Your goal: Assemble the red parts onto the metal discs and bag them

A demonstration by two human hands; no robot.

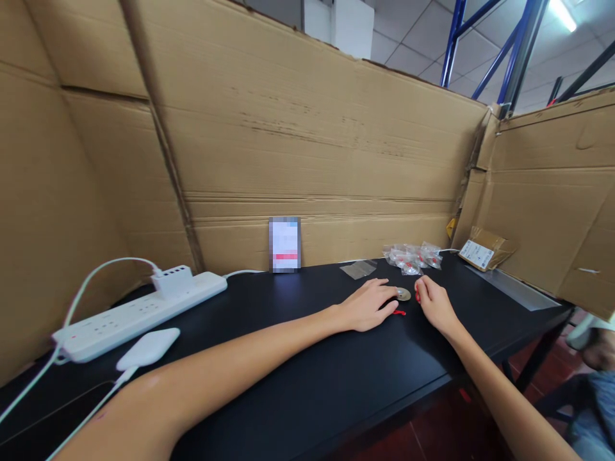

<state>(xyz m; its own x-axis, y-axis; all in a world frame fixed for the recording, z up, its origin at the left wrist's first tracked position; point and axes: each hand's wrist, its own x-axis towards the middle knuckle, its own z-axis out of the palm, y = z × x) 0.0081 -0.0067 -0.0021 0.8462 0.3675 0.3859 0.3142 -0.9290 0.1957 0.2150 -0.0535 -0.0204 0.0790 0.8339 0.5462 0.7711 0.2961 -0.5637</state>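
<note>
My left hand (369, 304) lies on the black table with its fingers stretched out. Its fingertips touch the near edge of a small round, flat, brownish-grey disc (404, 294). A short piece of red cord (399, 312) pokes out by the thumb of this hand, partly hidden. To the right of the disc, my right hand (435, 306) is closed, with a small red piece (418, 294) showing at its fingertips. Most of that piece is hidden, so its kind cannot be made out.
Several clear plastic packets with red contents (412, 257) sit at the back, beside a flat clear bag (359, 269). A brown labelled parcel (483, 248) lies at right. A phone (285, 244) leans on the cardboard wall (312, 147). A white power strip (139, 315) lies left.
</note>
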